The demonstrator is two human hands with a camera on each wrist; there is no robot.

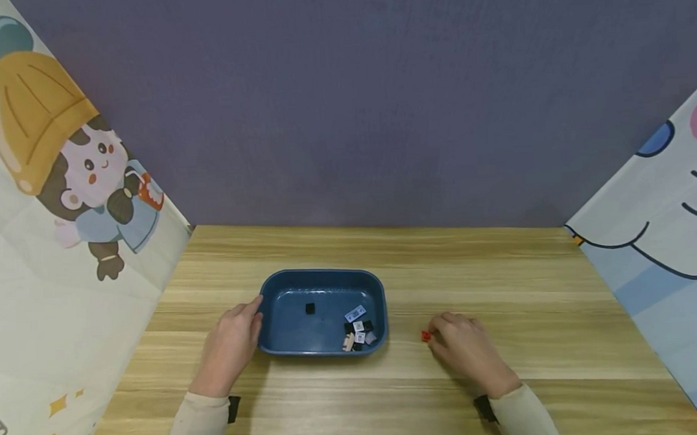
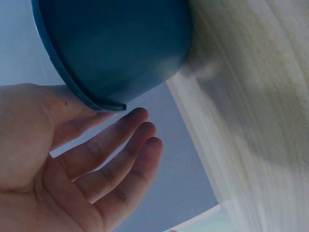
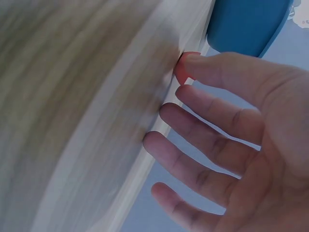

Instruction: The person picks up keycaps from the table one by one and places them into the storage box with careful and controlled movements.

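On the table to the right of the bin lies a small red building block [image 1: 426, 336]. My right hand [image 1: 462, 345] has thumb and index fingertips at this block; in the right wrist view the thumb [image 3: 212, 67] overlaps the red block [image 3: 182, 70], while the other fingers extend toward the tabletop. My left hand [image 1: 231, 339] touches the left rim of a dark blue plastic bin [image 1: 296, 356], its lower fingers loosely extended outside the wall in the left wrist view. Inside the bin, a cluster of small black, white and beige blocks sits at the right, near a light blue printed tile [image 1: 355, 314].
A lone black block [image 1: 309, 308] lies left of centre in the bin. The wood-grain table [image 1: 473, 264] ends at a purple-grey wall [image 1: 379, 112]. Cartoon-printed panels flank it at the left [image 1: 23, 257] and right [image 1: 665, 242].
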